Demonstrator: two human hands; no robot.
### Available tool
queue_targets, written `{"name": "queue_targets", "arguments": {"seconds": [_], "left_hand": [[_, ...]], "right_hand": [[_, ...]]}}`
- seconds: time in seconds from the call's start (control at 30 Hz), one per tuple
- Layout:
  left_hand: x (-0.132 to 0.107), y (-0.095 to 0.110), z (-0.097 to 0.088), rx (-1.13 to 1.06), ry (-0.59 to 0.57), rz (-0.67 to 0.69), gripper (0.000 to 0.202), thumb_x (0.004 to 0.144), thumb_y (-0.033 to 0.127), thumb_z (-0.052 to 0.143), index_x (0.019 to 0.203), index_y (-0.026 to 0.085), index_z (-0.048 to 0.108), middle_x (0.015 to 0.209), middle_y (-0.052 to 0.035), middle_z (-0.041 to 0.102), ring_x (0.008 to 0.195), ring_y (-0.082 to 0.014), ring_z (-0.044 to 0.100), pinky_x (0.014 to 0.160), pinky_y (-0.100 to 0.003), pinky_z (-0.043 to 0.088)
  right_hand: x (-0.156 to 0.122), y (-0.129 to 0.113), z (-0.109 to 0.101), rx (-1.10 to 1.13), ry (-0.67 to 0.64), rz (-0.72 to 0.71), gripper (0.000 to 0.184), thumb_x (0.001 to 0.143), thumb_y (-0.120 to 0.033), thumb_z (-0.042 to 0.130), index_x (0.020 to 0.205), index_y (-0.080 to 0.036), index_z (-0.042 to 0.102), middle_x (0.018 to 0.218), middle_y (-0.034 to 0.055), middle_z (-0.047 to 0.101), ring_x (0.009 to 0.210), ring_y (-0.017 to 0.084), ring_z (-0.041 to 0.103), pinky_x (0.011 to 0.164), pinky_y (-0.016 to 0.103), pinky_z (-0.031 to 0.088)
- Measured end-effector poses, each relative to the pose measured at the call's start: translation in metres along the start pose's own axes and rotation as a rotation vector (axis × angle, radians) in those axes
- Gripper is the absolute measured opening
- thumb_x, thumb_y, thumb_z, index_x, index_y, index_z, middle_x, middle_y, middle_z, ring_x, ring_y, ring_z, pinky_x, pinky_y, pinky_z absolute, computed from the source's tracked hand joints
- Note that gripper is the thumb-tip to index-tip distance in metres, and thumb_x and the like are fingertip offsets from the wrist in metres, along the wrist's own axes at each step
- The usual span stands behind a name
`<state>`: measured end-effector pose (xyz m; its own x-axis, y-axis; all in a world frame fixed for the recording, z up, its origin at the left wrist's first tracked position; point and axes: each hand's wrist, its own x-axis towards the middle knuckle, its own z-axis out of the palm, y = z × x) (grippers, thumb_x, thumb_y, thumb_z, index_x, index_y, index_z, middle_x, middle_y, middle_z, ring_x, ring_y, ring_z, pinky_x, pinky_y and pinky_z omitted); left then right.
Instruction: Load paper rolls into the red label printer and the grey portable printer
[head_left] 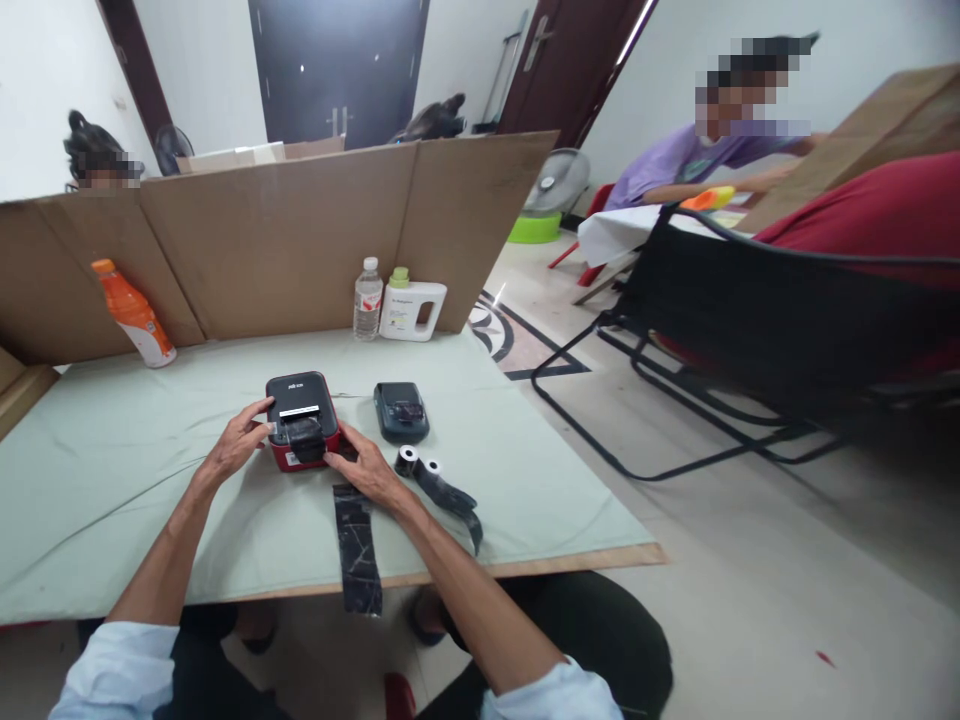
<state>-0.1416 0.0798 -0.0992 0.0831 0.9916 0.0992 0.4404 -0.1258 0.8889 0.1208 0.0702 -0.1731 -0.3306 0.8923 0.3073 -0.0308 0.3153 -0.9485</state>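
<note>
A small label printer (pixel 303 398) with a black lid and red base sits on the cloth-covered table between my hands. A shiny black strip (pixel 304 436) hangs over its front. My left hand (pixel 238 440) holds the printer's left side, its fingers against the edge. On the right front corner, my right hand (pixel 365 467) grips with thumb and fingers. A second, dark printer (pixel 401 411) lies to the right. Two small rolls (pixel 418 462) of black material rest near my right wrist, a loose tail trailing. A flat black strip (pixel 358 550) droops over the table's front edge.
Along the back stands a cardboard screen (pixel 300 250). Before it are an orange bottle (pixel 135 315), a clear water bottle (pixel 367 300) and a white jug (pixel 409 310). Right of the table is a black folding chair (pixel 750 310); a person in purple (pixel 667 165) sits beyond.
</note>
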Motion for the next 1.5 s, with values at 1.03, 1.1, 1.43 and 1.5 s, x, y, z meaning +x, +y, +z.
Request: {"name": "queue_targets", "arguments": {"seconds": [1.03,1.1,1.43,1.5], "left_hand": [[-0.043,-0.002,0.02,0.701,0.296,0.579,0.036,0.096,0.043,0.067,0.125,0.021,0.069,0.128,-0.0141,0.072,0.115,-0.0296,0.073,0.098,-0.044,0.063],[-0.043,-0.002,0.021,0.717,0.3,0.593,0.036,0.096,0.042,0.067,0.125,0.021,0.068,0.128,-0.0141,0.072,0.114,-0.0293,0.072,0.097,-0.044,0.063],[-0.041,0.003,0.022,0.667,0.229,0.511,0.027,0.097,0.038,0.065,0.119,0.022,0.066,0.137,-0.0137,0.062,0.122,-0.0293,0.067,0.098,-0.044,0.061],[-0.041,0.005,0.018,0.649,0.188,0.489,0.029,0.096,0.039,0.065,0.12,0.022,0.065,0.14,-0.0142,0.06,0.125,-0.0299,0.065,0.097,-0.044,0.061]], "right_hand": [[0.003,0.008,-0.001,-0.086,0.021,-0.106,0.058,0.093,-0.036,0.069,0.149,-0.023,0.057,0.139,0.0099,0.065,0.127,0.027,0.06,0.116,0.044,0.043],[0.003,0.007,-0.002,-0.09,0.019,-0.109,0.058,0.093,-0.035,0.069,0.148,-0.023,0.057,0.138,0.0099,0.066,0.126,0.027,0.061,0.115,0.044,0.044],[0.002,0.004,-0.002,-0.103,0.016,-0.105,0.059,0.093,-0.034,0.068,0.15,-0.025,0.056,0.145,0.0098,0.063,0.134,0.027,0.058,0.12,0.045,0.04],[0.002,0.004,-0.002,-0.095,0.012,-0.11,0.06,0.093,-0.034,0.068,0.151,-0.026,0.055,0.148,0.0098,0.061,0.137,0.028,0.056,0.121,0.046,0.039]]}}
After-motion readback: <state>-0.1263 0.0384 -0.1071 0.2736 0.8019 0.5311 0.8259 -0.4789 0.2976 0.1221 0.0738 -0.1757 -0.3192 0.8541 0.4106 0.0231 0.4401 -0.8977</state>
